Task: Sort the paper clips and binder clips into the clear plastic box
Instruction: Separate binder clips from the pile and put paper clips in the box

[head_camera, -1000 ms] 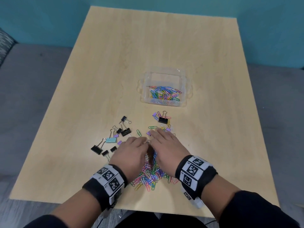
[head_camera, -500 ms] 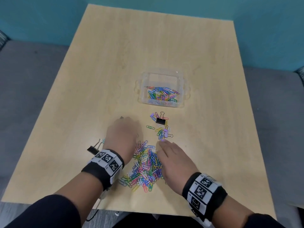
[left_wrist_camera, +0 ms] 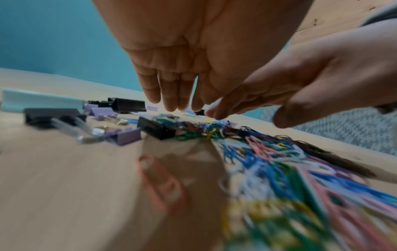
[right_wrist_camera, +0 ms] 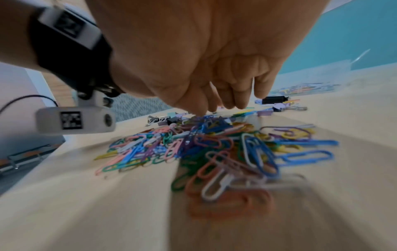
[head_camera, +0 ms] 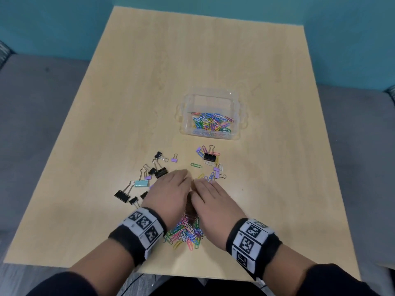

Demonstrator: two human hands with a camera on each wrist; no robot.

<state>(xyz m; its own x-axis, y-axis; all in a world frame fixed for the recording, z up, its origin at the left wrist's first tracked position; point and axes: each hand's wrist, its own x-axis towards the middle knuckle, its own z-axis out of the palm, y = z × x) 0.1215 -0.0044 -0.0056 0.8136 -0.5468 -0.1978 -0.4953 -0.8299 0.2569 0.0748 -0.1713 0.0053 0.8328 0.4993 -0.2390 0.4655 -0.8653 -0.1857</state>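
Side by side, the left hand (head_camera: pixel 168 194) and the right hand (head_camera: pixel 210 199) lie palm-down over the heap of coloured plastic-coated paper clips (head_camera: pixel 186 233) at the near edge of the pale wooden table (head_camera: pixel 149 82), their inner edges almost touching — the wrist views show both sets of fingers extended downward and close together, cupped over the far end of the heap, tips at the clips, gripping nothing that can be made out. Left of the left hand lies a scatter of binder clips: a light blue binder clip (head_camera: pixel 141 183), a large black binder clip (head_camera: pixel 121 195) nearer the table edge, and smaller black and lilac ones. Beyond the fingertips sit another black binder clip (head_camera: pixel 209 157) and a single green paper clip (head_camera: pixel 196 165). Farther out stands the clear plastic box (head_camera: pixel 211 97) with handles — a layer of mixed coloured clips already lies in it
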